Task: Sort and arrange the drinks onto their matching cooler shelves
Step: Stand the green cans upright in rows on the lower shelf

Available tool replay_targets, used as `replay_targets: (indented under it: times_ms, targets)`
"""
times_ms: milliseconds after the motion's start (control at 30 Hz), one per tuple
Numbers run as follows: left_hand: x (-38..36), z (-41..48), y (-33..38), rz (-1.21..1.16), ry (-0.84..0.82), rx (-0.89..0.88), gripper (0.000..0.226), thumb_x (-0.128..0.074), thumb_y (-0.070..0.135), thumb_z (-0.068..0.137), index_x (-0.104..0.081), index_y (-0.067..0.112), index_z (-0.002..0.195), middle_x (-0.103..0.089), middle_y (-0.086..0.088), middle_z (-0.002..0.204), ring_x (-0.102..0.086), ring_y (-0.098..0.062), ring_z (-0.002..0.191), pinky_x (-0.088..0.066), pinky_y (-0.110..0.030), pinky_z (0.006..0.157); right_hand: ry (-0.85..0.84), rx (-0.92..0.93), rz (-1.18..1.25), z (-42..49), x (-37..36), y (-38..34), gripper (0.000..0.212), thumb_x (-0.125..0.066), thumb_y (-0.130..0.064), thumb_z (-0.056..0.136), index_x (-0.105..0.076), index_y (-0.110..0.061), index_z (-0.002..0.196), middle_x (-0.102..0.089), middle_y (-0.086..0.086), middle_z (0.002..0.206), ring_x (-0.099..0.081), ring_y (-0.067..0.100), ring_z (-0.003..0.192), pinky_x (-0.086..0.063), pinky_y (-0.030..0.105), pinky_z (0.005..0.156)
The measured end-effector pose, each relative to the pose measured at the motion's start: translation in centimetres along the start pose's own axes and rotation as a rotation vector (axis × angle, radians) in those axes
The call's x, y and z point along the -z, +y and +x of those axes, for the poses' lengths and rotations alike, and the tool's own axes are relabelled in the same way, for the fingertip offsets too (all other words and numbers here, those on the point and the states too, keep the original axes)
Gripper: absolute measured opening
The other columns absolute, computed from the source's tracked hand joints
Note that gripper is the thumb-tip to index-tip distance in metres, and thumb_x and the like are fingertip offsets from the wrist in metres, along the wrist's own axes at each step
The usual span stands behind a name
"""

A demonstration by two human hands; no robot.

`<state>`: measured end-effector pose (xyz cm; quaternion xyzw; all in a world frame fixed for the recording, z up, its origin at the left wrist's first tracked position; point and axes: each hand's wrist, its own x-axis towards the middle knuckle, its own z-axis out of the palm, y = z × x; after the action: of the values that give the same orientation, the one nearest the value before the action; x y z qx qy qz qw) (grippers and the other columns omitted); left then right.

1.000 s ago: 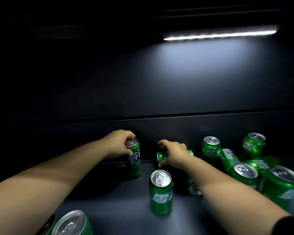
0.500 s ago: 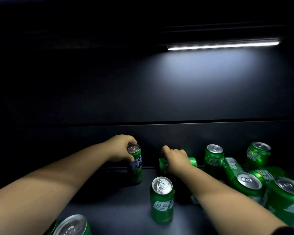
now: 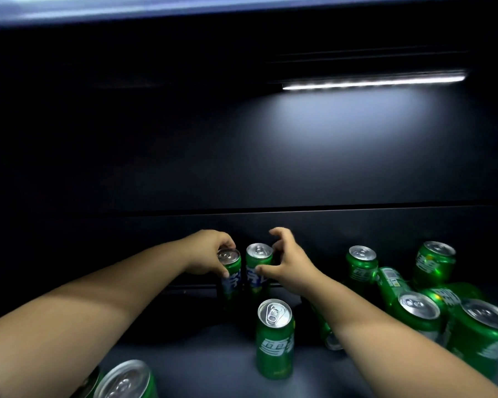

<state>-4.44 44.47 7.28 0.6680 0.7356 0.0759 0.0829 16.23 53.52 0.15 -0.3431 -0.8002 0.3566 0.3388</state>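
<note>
At the bottom left corner a green can pokes into view, only its silver top clear. Further in, the left hand reaches to the back of the dark shelf with its fingers curled over the rim of the first can. It grips the can from above, probably to keep it steady against the back wall.

Touching its right side stands the second can, upright, label facing forward like its neighbour. The right hand holds it loosely: thumb on the front, fingers curved round the far side, index finger lifted clear. That light hold suits nudging it flush, so these 2 look like the start of a back row.

In front of the pair, apart from them, 1 more can stands alone, probably next for the row. Another lies on its side under the right forearm, mostly hidden.

On the right is a loose heap of cans, some upright at the back, others tipped and leaning on each other, not yet sorted. They could roll if 1 is pulled out carelessly. Above them a light strip lights that side.
</note>
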Motion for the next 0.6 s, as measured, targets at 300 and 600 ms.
replay_targets:
  times_ms: [300,600]
  targets:
    - [0.1,-1.6,0.9,0.005,-0.001,-0.013,0.06,-0.088,0.026,0.067,-0.06,0.027,0.12,-0.064,0.008,0.117,-0.061,-0.011,0.103,-0.052,-0.035,0.094,-0.121,0.046,-0.096,-0.1,-0.1,-1.6,0.064,-0.087,-0.015,0.072,-0.061,-0.017,0.131,-0.062,-0.006,0.116,-0.061,0.008,0.106,-0.04,-0.002,0.075]
    - [6.2,-9.7,3.5,-0.192,0.222,-0.081,0.061,-0.09,0.018,0.065,-0.065,0.02,0.12,-0.071,0.011,0.107,-0.066,-0.004,0.097,-0.053,-0.024,0.089,0.029,0.259,0.058,-1.9,3.1,-9.3,0.067,-0.09,-0.011,0.069,-0.063,-0.016,0.13,-0.068,-0.004,0.111,-0.064,0.007,0.092,-0.049,0.018,0.082]
